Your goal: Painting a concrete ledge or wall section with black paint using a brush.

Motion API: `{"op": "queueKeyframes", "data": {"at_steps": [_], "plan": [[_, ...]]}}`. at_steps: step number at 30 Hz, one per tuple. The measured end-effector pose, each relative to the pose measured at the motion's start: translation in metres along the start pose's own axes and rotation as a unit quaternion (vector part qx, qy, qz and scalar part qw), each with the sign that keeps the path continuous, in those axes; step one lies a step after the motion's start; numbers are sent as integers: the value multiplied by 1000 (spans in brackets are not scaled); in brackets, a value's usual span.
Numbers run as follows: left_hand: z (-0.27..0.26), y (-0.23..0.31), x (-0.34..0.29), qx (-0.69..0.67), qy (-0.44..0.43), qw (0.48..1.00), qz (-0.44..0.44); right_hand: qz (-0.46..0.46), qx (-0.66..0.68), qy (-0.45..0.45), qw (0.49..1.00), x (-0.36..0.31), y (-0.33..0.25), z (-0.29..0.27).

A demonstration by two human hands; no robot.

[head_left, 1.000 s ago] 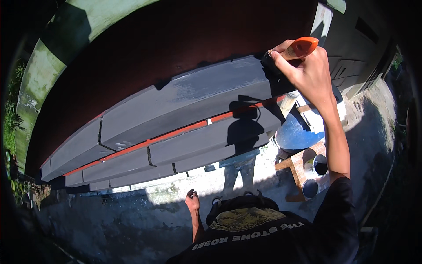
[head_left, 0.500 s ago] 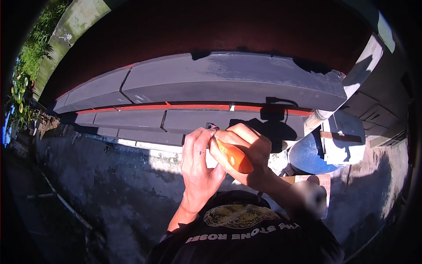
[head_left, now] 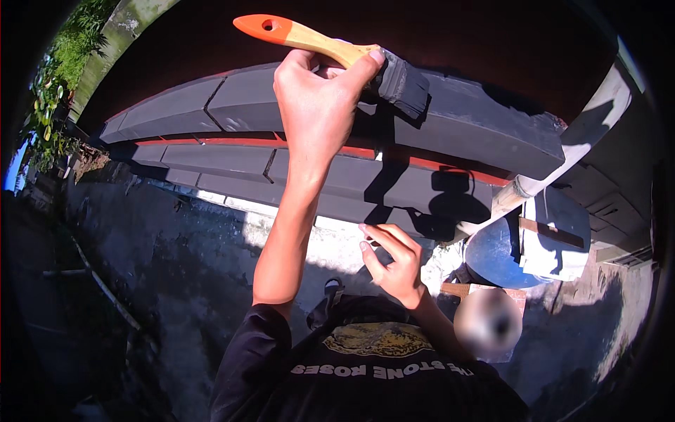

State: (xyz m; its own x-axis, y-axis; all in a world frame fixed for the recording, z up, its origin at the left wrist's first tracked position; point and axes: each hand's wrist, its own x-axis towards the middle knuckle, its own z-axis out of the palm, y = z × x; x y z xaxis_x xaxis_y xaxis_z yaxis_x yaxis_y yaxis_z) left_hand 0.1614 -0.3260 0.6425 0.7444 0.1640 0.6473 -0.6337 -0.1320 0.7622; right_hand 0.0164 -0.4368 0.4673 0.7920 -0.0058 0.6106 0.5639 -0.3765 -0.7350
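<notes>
My left hand (head_left: 316, 98) is raised over the upper grey-painted ledge (head_left: 471, 112), its fingers closed around a paintbrush. The paintbrush (head_left: 327, 46) has a wooden handle with an orange end that points up and left. Its dark, paint-coated head (head_left: 404, 88) lies over the top of that ledge, touching it or just above. Below the lower grey ledge (head_left: 330, 190), my right hand (head_left: 397, 267) hangs in front of my body. The fingers there are loosely bent and apart, with nothing seen in them.
A red strip (head_left: 246, 141) runs between the ledges. At right, a pale pole (head_left: 555, 169) slants past a blue drum (head_left: 496, 250) with a white sheet (head_left: 555, 232). Nearer stands a blurred round thing (head_left: 489, 323). Plants (head_left: 63, 77) grow at far left.
The brush has passed from my right hand to my left. My left hand has risen to the upper ledge with it, while my right has dropped back toward my body.
</notes>
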Motion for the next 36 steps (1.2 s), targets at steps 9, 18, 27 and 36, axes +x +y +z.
{"op": "queueKeyframes", "data": {"at_steps": [9,18,27,36], "plan": [[-8,-8,11,247,12,969,-14,113,5,-60,992,-73,75,2],[-9,22,-11,372,14,912,174,192,-21,-70,979,-119,94,-41],[111,43,-43,119,-73,969,203,184,-52,-85,978,-132,94,-30],[-14,1,6,327,66,940,74,156,-45,-107,981,-128,106,-30]]}}
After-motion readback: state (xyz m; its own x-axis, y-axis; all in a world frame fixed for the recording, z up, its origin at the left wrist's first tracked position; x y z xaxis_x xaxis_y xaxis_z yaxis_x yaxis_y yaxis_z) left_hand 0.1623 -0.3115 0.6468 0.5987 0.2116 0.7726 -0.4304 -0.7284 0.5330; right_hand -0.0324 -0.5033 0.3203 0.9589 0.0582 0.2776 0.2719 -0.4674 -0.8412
